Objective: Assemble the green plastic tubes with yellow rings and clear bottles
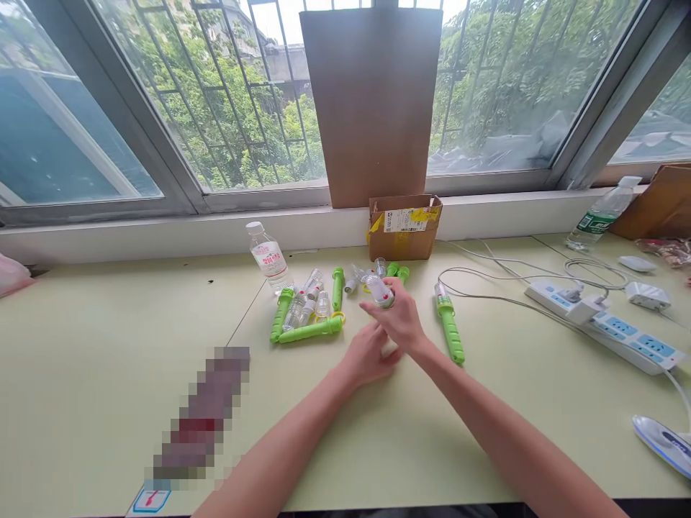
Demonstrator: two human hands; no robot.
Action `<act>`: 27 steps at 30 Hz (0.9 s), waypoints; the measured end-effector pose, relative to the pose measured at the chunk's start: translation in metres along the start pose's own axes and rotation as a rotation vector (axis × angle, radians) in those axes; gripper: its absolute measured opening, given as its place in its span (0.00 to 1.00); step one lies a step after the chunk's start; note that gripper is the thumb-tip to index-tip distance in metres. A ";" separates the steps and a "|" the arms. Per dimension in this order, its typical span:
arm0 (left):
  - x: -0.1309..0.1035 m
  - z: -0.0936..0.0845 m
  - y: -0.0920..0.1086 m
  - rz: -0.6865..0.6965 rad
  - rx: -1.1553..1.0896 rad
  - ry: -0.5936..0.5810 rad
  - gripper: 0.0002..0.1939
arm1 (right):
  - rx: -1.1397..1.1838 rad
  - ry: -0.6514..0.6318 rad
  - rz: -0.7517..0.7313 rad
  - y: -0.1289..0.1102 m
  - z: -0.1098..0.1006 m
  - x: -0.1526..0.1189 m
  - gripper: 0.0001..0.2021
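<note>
My right hand (404, 318) pinches a clear plastic cap (378, 288) with a red spot inside, held tilted above the table. Just under it, my left hand (371, 354) is closed with its fingers curled; whatever it may hold is hidden. Left of my hands lie green ribbed handles (313, 331), one with a yellow ring (338, 316), and several clear caps (322, 303). More green handles (396, 271) lie behind my right hand. On the right, a green stick with a clear tip (449, 325) lies apart from the pile.
A small open cardboard box (402, 241) stands against the sill. Water bottles stand at left (268, 255) and right (599, 216). A white power strip (604, 327) with cables lies at right. A blurred dark object (205, 414) lies at front left.
</note>
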State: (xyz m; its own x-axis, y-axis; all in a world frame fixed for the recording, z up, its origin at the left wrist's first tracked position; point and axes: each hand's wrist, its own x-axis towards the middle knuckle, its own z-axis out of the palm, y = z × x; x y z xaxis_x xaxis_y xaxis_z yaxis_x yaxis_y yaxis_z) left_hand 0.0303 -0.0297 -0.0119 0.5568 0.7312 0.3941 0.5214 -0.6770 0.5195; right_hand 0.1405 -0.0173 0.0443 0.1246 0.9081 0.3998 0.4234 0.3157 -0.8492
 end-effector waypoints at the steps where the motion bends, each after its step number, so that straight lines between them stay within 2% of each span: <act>1: 0.000 0.000 0.002 0.035 0.030 -0.038 0.21 | -0.026 0.019 0.015 0.006 -0.006 0.005 0.18; 4: -0.001 0.000 0.008 0.064 0.139 -0.125 0.19 | -0.134 0.064 0.008 0.029 -0.020 0.017 0.25; 7: -0.003 0.000 0.010 0.052 0.197 -0.165 0.17 | -0.402 0.122 -0.001 0.053 -0.029 0.024 0.30; 9: -0.004 -0.001 0.011 0.029 0.215 -0.161 0.18 | -0.674 0.156 0.039 0.067 -0.033 0.024 0.29; 13: -0.004 0.000 0.013 -0.039 0.275 -0.142 0.21 | -0.985 0.067 0.137 0.084 -0.038 0.022 0.20; 19: -0.005 0.005 0.011 -0.153 0.372 -0.145 0.30 | -1.045 -0.013 0.201 0.091 -0.049 0.023 0.17; 22: -0.006 0.007 0.008 -0.175 0.384 -0.169 0.31 | -1.051 -0.044 0.200 0.091 -0.055 0.024 0.17; 27: -0.007 0.011 0.006 -0.233 0.425 -0.149 0.30 | -1.092 -0.018 0.175 0.092 -0.060 0.025 0.19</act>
State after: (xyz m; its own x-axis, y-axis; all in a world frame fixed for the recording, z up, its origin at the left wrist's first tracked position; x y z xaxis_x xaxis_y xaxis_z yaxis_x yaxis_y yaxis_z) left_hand 0.0366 -0.0397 -0.0198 0.4646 0.8679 0.1756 0.8425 -0.4944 0.2141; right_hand 0.2369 0.0180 -0.0034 0.2509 0.9233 0.2909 0.9665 -0.2221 -0.1285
